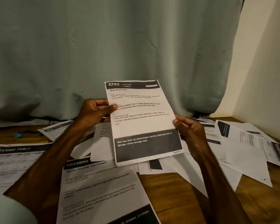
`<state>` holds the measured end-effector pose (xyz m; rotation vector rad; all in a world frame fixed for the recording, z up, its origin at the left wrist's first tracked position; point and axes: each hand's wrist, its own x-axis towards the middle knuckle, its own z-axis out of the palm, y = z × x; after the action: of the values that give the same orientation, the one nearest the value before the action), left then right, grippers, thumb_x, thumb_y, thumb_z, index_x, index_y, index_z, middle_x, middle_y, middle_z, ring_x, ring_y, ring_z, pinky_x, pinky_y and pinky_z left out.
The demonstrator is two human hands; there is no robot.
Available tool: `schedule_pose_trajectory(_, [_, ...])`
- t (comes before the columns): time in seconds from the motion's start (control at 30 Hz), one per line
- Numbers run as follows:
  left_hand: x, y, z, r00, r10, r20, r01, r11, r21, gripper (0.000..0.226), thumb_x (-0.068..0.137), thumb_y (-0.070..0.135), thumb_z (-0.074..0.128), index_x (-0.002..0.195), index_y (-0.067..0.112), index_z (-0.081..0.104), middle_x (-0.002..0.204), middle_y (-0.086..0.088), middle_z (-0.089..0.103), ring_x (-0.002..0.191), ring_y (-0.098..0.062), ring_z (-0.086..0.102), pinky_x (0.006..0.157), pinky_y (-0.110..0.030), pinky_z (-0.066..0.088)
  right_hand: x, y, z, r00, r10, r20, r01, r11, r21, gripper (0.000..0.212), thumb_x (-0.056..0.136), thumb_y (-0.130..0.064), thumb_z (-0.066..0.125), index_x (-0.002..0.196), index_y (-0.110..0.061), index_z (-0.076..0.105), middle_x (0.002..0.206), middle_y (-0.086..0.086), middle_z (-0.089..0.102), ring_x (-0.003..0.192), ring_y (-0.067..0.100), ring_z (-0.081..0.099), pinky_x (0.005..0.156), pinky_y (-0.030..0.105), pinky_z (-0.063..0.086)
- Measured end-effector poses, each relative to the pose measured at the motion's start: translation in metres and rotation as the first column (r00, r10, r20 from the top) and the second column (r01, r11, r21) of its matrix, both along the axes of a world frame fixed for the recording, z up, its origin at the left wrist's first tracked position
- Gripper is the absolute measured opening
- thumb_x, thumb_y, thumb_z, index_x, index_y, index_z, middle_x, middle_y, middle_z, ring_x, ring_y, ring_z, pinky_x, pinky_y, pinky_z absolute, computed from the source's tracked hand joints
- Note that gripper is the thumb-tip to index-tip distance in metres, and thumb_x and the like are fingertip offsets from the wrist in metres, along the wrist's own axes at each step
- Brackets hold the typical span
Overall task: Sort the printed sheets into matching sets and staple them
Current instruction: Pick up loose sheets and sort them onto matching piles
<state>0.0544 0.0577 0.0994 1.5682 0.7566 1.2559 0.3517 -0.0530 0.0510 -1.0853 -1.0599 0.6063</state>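
Note:
I hold a printed sheet (141, 122) headed "2762 KITCHEN, Wipe Wall Tiles" upright above the table. My left hand (94, 112) pinches its left edge, thumb on the front. My right hand (187, 128) grips its right edge with curled fingers. Below it lies a "DRESSING, Serum Transfer with Dropper" sheet (102, 188). Another "DRESSING TABLE" sheet (14, 160) lies at the left, and a sheet numbered 2362 (55, 129) sits behind my left forearm. A dark stapler with a blue tip (27, 134) rests at the far left.
Several loose printed sheets (242, 146) are spread over the right half of the wooden table (173, 196). A grey-green curtain (120, 46) hangs right behind the table, and a cream wall (265, 70) closes the right side.

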Motion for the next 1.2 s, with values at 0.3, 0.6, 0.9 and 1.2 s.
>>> schedule_pose_trajectory(0.3, [-0.002,0.009,-0.007,0.998,0.051,-0.034,-0.051,0.999,0.007,0.019,0.094,0.019,0.07,0.113,0.019,0.071,0.1,0.004,0.079,0.088,-0.018,0.077,0.065,-0.026,0.062,-0.006,0.001,-0.001,1.0,0.005,-0.015,-0.006,1.0,-0.029,0.022,0.095,-0.013,0.068,0.115,-0.021,0.072,0.103,-0.006,0.079,0.091,0.011,0.076,0.066,0.02,0.057])
schedule_pose_trajectory(0.6, [-0.01,0.012,-0.014,0.98,-0.021,-0.2,0.013,0.999,-0.042,0.039,0.089,0.013,0.077,0.126,0.01,0.068,0.117,-0.006,0.075,0.099,-0.021,0.075,0.086,-0.035,0.062,-0.069,0.017,-0.022,0.985,0.162,-0.061,-0.17,0.972,-0.161,0.026,0.09,-0.014,0.074,0.116,-0.02,0.068,0.115,-0.003,0.076,0.098,0.016,0.075,0.08,0.033,0.063])
schedule_pose_trajectory(0.9, [-0.142,-0.007,-0.014,0.842,0.271,-0.467,-0.272,0.96,0.067,0.043,0.083,0.014,0.083,0.124,0.01,0.07,0.116,0.002,0.072,0.098,-0.015,0.071,0.088,-0.028,0.058,-0.15,0.019,-0.021,0.959,0.282,-0.015,-0.278,0.935,-0.219,0.027,0.095,-0.02,0.07,0.121,-0.012,0.066,0.103,0.003,0.077,0.078,0.019,0.077,0.06,0.03,0.061])
schedule_pose_trajectory(1.2, [-0.274,-0.057,-0.059,0.652,0.345,-0.675,-0.448,0.894,0.024,0.029,0.082,0.006,0.081,0.093,0.028,0.065,0.069,0.032,0.068,0.068,0.013,0.066,0.068,-0.011,0.05,-0.195,0.011,-0.03,0.925,0.374,0.07,-0.341,0.896,-0.283,0.021,0.097,-0.012,0.066,0.118,-0.007,0.066,0.099,0.007,0.079,0.082,0.028,0.078,0.066,0.039,0.065])
